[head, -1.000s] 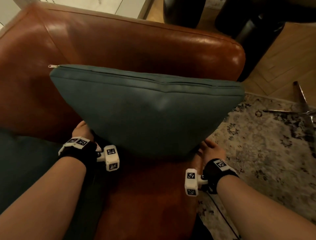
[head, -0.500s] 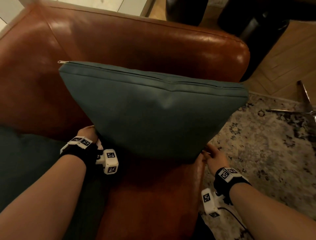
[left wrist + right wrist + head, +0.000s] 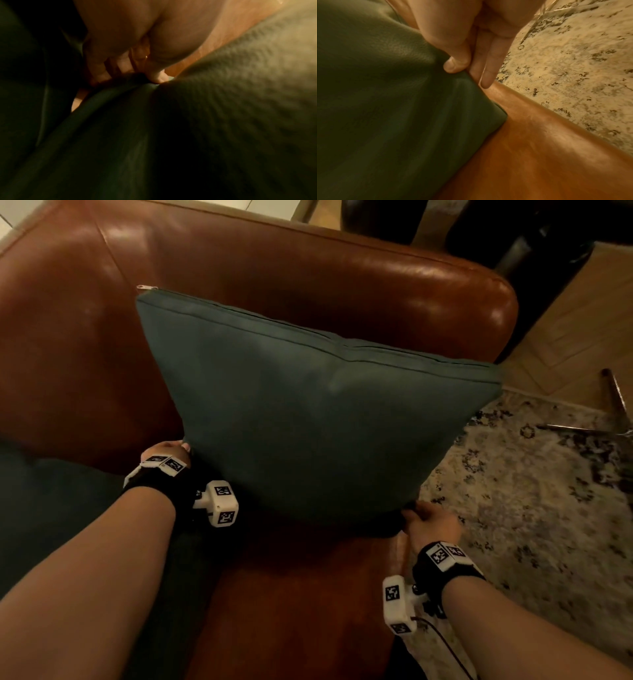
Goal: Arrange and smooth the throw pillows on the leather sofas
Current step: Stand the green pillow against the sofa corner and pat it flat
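The left hand [image 3: 166,449], at the teal pillow's [image 3: 308,419] seven o'clock corner, has curled fingers [image 3: 120,63] and thumb pinching the fabric. The right hand [image 3: 432,524], at the five o'clock corner, pinches the fabric between thumb [image 3: 455,63] and extended fingers. The pillow stands upright on the brown leather sofa [image 3: 308,268], leaning on the backrest, zipper edge at twelve o'clock. At three o'clock lie a patterned rug [image 3: 548,491] and wooden floor [image 3: 582,320].

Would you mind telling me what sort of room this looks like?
Probably a living room: a brown leather sofa with a teal throw pillow, a patterned rug, and wood flooring.
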Demonstrator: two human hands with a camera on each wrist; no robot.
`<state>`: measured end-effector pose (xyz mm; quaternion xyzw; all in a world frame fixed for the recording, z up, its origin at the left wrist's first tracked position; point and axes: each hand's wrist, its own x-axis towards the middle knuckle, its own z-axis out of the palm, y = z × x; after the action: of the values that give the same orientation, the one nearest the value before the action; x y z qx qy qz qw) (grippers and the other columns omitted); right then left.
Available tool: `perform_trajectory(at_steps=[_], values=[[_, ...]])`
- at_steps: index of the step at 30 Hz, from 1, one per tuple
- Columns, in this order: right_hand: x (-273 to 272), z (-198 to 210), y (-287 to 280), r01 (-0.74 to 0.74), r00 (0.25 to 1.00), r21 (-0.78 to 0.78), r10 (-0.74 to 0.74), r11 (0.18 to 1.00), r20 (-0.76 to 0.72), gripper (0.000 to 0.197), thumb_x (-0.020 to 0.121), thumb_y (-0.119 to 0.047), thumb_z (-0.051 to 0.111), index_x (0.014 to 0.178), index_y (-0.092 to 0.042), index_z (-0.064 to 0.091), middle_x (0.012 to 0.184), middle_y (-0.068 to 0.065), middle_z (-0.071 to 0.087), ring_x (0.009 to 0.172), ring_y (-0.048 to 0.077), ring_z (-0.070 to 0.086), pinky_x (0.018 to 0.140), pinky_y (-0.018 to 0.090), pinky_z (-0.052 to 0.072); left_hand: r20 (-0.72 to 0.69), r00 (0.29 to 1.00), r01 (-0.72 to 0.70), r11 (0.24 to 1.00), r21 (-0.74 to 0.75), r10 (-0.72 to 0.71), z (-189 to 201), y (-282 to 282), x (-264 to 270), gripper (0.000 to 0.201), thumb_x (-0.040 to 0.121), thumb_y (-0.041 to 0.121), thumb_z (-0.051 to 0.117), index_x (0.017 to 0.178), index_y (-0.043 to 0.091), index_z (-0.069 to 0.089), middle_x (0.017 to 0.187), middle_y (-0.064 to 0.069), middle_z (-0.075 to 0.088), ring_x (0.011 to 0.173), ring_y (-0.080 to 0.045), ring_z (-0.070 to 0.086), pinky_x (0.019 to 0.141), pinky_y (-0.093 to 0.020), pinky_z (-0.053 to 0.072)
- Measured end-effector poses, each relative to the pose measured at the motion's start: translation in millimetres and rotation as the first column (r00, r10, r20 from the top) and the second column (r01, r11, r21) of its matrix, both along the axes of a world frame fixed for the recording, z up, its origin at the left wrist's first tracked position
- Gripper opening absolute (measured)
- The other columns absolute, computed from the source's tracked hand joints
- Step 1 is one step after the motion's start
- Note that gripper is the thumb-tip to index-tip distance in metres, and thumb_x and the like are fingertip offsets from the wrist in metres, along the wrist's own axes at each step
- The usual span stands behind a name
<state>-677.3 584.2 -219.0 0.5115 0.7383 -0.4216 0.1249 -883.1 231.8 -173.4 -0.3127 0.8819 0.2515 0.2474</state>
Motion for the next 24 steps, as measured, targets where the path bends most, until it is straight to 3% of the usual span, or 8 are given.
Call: perform_trajectory(at_steps=[4, 7, 11, 13, 15, 19, 21, 24], values=[[3.0, -10.9, 4.4, -0.024, 1.000, -0.050, 0.024, 0.998, 0.009, 0.024, 0.091, -0.016, 0.066, 0.114, -0.022, 0.069, 0.109, 0.003, 0.073, 0.095, 0.022, 0.069, 0.088, 0.045, 0.057, -0.007, 0.996, 0.087, 0.995, -0.047, -0.087, -2.9, 1.9, 0.4, 0.048, 0.100, 0.024, 0.049, 0.146, 0.017, 0.040, 0.152, -0.003, 0.041, 0.139, -0.024, 0.040, 0.110, -0.038, 0.040], [0.8, 4.0, 7.7, -0.133, 0.991, -0.022, 0.133, 0.991, 0.017, 0.031, 0.092, -0.015, 0.064, 0.122, -0.021, 0.064, 0.115, -0.002, 0.067, 0.109, 0.021, 0.063, 0.097, 0.036, 0.050, -0.172, 0.961, -0.193, 0.970, 0.145, 0.217, 2.5, 7.7, -0.7, 0.037, 0.102, 0.019, 0.042, 0.137, 0.015, 0.053, 0.145, -0.006, 0.051, 0.134, -0.027, 0.046, 0.105, -0.034, 0.039], [-15.6, 66.0, 9.5, 0.035, 0.887, 0.283, 0.100, 0.959, -0.450, 0.039, 0.094, -0.012, 0.058, 0.132, -0.019, 0.052, 0.131, 0.003, 0.056, 0.124, 0.022, 0.052, 0.105, 0.043, 0.045, -0.583, 0.582, -0.378, 0.823, 0.424, 0.567, 46.7, 20.1, -1.3, 0.037, 0.099, 0.022, 0.043, 0.133, 0.012, 0.056, 0.135, -0.010, 0.057, 0.126, -0.023, 0.052, 0.099, -0.021, 0.036], [-29.6, 110.7, 3.2, 0.088, 0.695, 0.520, 0.322, 0.849, -0.643, 0.041, 0.091, -0.012, 0.056, 0.131, -0.012, 0.051, 0.134, 0.007, 0.052, 0.127, 0.022, 0.047, 0.111, 0.042, 0.037, -0.865, 0.434, -0.080, 0.968, 0.239, 0.250, 80.2, 35.3, 4.9, 0.045, 0.098, 0.023, 0.043, 0.142, 0.014, 0.045, 0.148, -0.007, 0.041, 0.139, -0.020, 0.038, 0.109, -0.015, 0.024], [-54.2, 150.1, -17.5, -0.054, 0.528, 0.687, 0.605, 0.725, -0.597, 0.045, 0.091, -0.017, 0.054, 0.135, -0.010, 0.050, 0.141, 0.003, 0.046, 0.136, 0.019, 0.038, 0.118, 0.033, 0.024, -0.922, 0.323, 0.322, 0.941, -0.104, -0.212, 104.8, 59.9, 14.3, 0.053, 0.098, 0.028, 0.043, 0.150, 0.022, 0.034, 0.159, 0.006, 0.020, 0.150, -0.019, 0.015, 0.121, -0.027, 0.011], [-116.3, 163.0, -65.1, -0.564, 0.409, 0.750, 0.906, 0.346, -0.110, 0.055, 0.101, -0.042, 0.034, 0.154, -0.030, 0.025, 0.161, -0.005, 0.023, 0.150, 0.016, 0.013, 0.123, 0.041, 0.004, -0.474, 0.133, 0.731, 0.409, -0.546, -0.871, 109.2, 112.2, 23.9, 0.057, 0.100, 0.044, 0.022, 0.156, 0.035, 0.016, 0.165, 0.010, 0.006, 0.153, -0.022, -0.003, 0.122, -0.048, -0.002], [-129.2, 147.8, -55.9, -0.653, 0.463, 0.720, 0.876, 0.234, 0.135, 0.058, 0.101, -0.054, 0.019, 0.155, -0.037, 0.013, 0.164, -0.007, 0.015, 0.152, 0.018, 0.006, 0.122, 0.046, -0.002, -0.325, 0.170, 0.728, 0.341, -0.595, -0.930, 99.5, 106.3, 13.5, 0.056, 0.100, 0.049, 0.013, 0.156, 0.039, 0.009, 0.165, 0.011, 0.003, 0.153, -0.023, -0.004, 0.122, -0.050, -0.002], [-128.2, 150.7, -22.9, -0.622, 0.692, 0.657, 0.692, 0.425, 0.208, 0.060, 0.100, -0.055, 0.011, 0.156, -0.034, 0.010, 0.164, -0.003, 0.015, 0.152, 0.023, 0.005, 0.121, 0.050, -0.002, -0.379, 0.488, 0.616, 0.618, -0.489, -0.786, 98.1, 64.2, -10.5, 0.056, 0.101, 0.051, 0.014, 0.155, 0.041, 0.005, 0.165, 0.013, 0.000, 0.152, -0.022, -0.008, 0.122, -0.050, -0.005]])
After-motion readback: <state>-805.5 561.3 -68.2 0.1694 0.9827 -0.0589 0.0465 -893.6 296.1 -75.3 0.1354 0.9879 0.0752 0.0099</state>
